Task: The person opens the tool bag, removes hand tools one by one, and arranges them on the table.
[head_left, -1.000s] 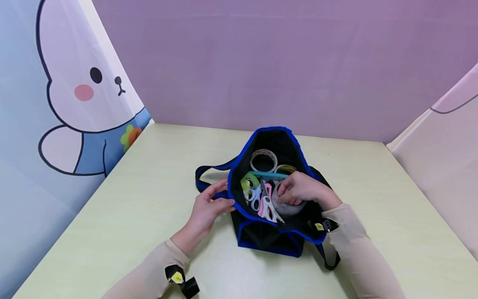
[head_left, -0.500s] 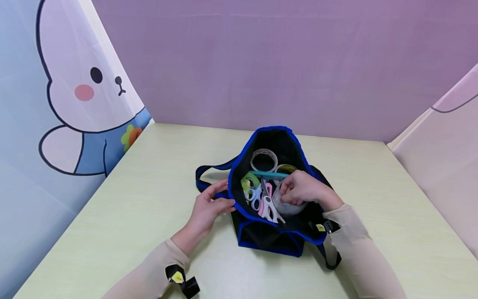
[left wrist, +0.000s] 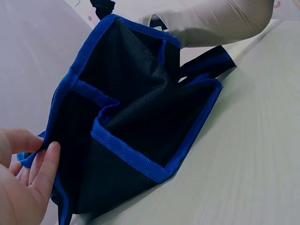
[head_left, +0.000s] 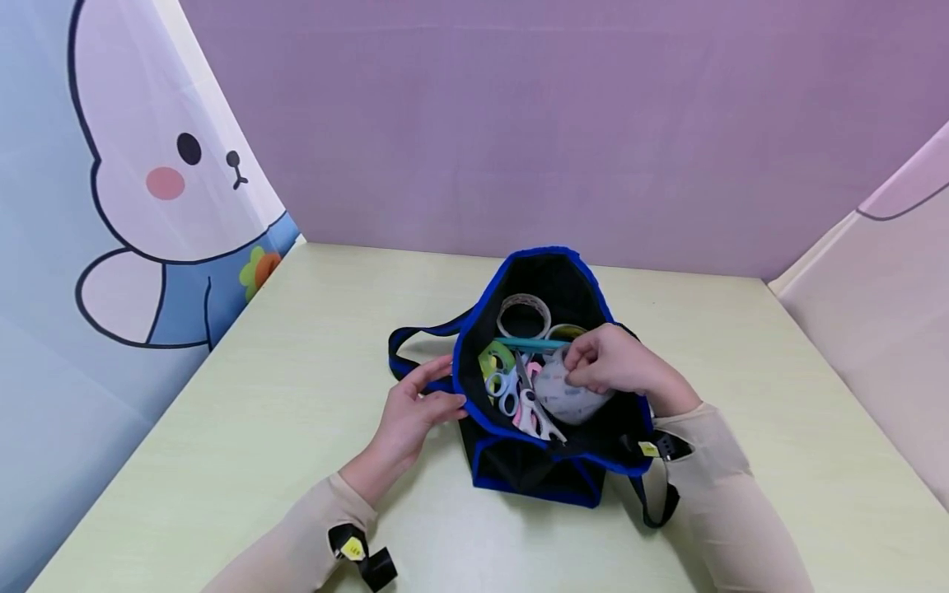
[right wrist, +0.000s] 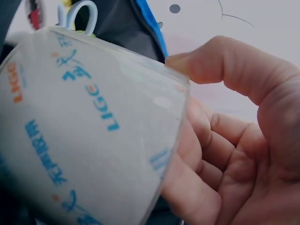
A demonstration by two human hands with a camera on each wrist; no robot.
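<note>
A black fabric bag (head_left: 534,494) with blue trim stands wide-mouthed on the table. My left hand (head_left: 406,420) pinches its left rim; the left wrist view has thumb and fingers of that hand (left wrist: 28,173) on either side of the blue edge. Inside the mouth, my right hand (head_left: 619,362) grips a wide roll of packing tape (head_left: 567,399) by its edge. Blue and orange print covers the tape roll (right wrist: 93,136) in the right wrist view, thumb on one side and fingers on the other. White-handled scissors (head_left: 535,416) and light blue scissors (head_left: 506,394) lie beside it.
Also in the bag are another tape roll (head_left: 507,306) at the back, a teal strip-shaped item (head_left: 530,343) and a green item (head_left: 493,361). Strap loops (head_left: 404,336) stick out at both sides. A purple backdrop (head_left: 519,123) rises behind the pale table (head_left: 326,329).
My right hand has shifted slightly right and up, and the tape roll has tilted and risen with it, showing more of its printed side. My left hand stays at the rim.
</note>
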